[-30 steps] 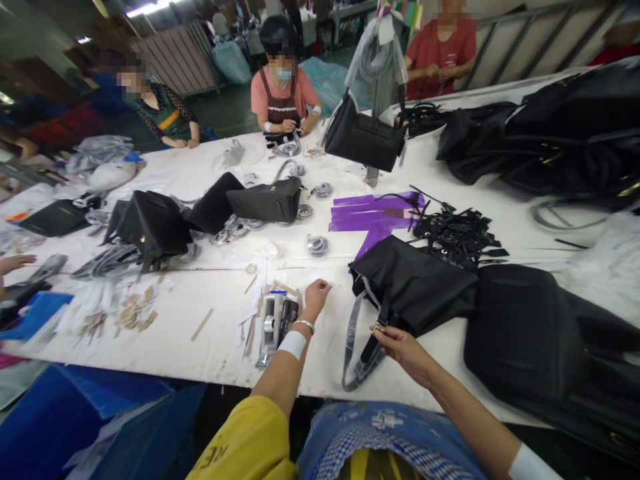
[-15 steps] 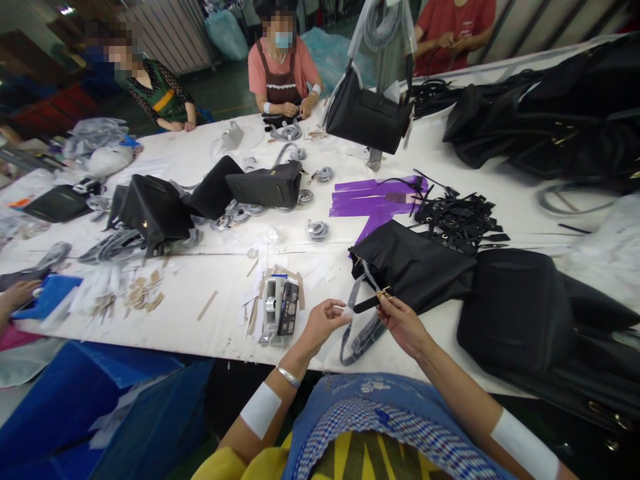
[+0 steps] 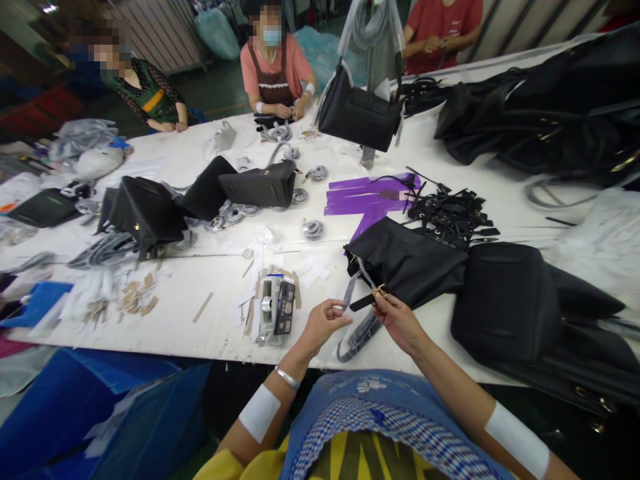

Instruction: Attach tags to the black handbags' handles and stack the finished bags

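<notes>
My right hand pinches a short black strap at its gold-coloured metal fitting. The strap's free end points left, toward my left hand. That hand is half curled, with thumb and forefinger apart, close to the strap's tip; nothing clear shows between them. A long strap in grey plastic wrap loops down behind both hands onto the table and runs up to the mouth of a black bag. This bag lies on its side just beyond my right hand.
A tape dispenser stands left of my hands. A heap of black tabs lies by purple strips. Another black bag is at right; more bags and coiled wrapped straps lie farther off. Co-workers sit across the white table.
The view has shifted slightly, so the table's contents appear a little farther left. Both hands keep nearly the same pose, the right still gripping the strap.
</notes>
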The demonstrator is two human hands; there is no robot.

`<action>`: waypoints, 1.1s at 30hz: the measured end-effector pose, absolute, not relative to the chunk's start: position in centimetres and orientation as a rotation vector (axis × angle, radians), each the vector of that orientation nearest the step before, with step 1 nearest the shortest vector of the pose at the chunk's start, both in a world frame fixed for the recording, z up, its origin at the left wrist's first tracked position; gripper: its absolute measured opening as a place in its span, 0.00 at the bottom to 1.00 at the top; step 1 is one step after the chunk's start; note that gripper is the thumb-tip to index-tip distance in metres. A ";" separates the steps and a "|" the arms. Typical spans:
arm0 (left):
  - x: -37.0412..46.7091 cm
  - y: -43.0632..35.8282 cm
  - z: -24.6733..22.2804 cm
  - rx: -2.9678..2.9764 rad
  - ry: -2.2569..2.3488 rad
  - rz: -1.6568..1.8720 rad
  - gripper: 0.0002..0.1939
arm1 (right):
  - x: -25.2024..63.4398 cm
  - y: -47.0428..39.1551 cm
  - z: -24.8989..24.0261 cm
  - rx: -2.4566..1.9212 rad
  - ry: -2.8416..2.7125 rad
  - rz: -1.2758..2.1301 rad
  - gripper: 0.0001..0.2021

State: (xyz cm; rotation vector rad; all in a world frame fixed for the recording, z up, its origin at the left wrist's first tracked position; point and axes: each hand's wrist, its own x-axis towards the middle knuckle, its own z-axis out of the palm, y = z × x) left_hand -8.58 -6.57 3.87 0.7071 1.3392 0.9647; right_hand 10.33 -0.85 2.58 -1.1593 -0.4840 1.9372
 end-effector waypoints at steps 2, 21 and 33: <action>-8.4 -6.5 4.1 0.705 1.337 0.964 0.23 | 10.4 -1.0 2.4 -1.168 -0.521 1.940 0.13; -6.4 -4.9 3.5 0.722 1.380 0.944 0.22 | 10.7 -0.3 2.4 -1.247 -0.647 2.101 0.18; -5.4 -4.8 3.1 0.604 1.444 1.019 0.21 | 9.8 -0.6 1.3 -1.288 -0.766 1.815 0.15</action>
